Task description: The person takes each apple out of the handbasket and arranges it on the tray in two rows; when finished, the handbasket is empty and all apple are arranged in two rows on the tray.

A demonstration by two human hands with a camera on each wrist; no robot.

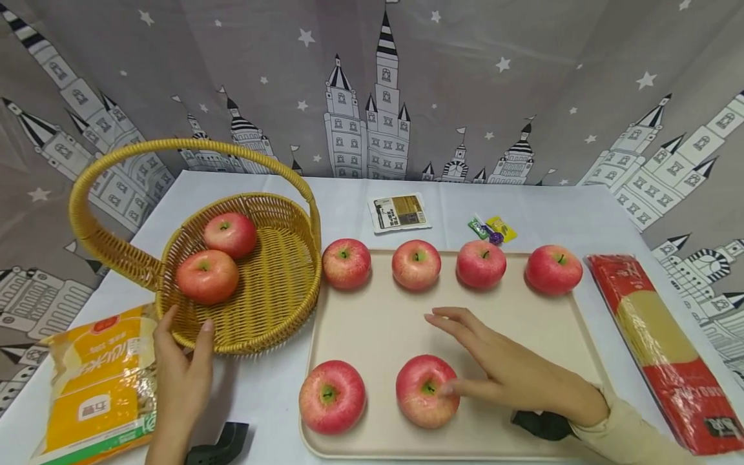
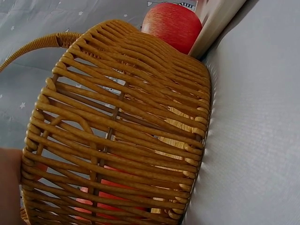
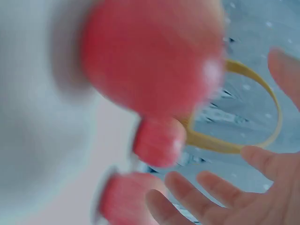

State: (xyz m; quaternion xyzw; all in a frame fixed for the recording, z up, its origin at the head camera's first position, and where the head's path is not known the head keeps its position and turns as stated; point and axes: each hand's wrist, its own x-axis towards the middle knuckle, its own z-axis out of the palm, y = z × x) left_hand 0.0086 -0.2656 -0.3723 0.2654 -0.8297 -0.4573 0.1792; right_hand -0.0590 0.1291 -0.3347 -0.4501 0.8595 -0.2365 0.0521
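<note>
Nearest the head camera, a smooth beige tray [image 1: 378,323] with rounded corners lay on the white cloth-covered table [image 1: 261,387], just beside a round woven wicker basket [image 1: 273,284] with a tall looped handle. In the left wrist view the basket's wall showed as coarse golden strands with gaps between them.

The left hand [image 1: 180,374] rested against the basket's near rim, thumb and fingers fairly straight and spread against the weave — steadying rather than clasping it. The right hand [image 1: 500,368] reached over the tray with fingers stretched out and apart, holding nothing; its thumb touched the top of the front-right apple [image 1: 427,391]. The right wrist view was badly blurred, though it seemed to show that same glossy red apple close before the splayed fingers.

Beside that apple sat a front-left apple [image 1: 332,396], and four more apples [image 1: 415,264] stood in a row along the tray's far edge. Two apples [image 1: 207,276] lay inside the basket, touching each other. All were round, shiny, red-pink with green stem pits.

A long flat red packet of noodles [image 1: 662,342] lay right of the tray, a crinkled yellow bag [image 1: 99,387] left of the left hand, and a small flat sachet [image 1: 399,212] and sweets [image 1: 493,229] beyond the tray.
</note>
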